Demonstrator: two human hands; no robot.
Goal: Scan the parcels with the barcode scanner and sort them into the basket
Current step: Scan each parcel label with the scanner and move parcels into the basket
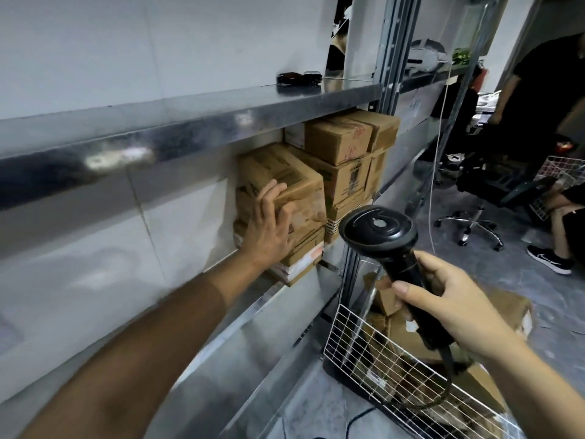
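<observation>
Several brown cardboard parcels are stacked on a metal shelf. My left hand reaches into the shelf and grips the near corner of the front top parcel, fingers over its top edge. My right hand holds a black barcode scanner by its handle, head pointing toward the parcels. Below it a white wire basket on the floor holds several cardboard parcels.
The upper shelf carries small dark objects. An upright shelf post stands right of the parcels. Farther right are an office chair, a second wire basket, a standing person and a seated person's leg and shoe.
</observation>
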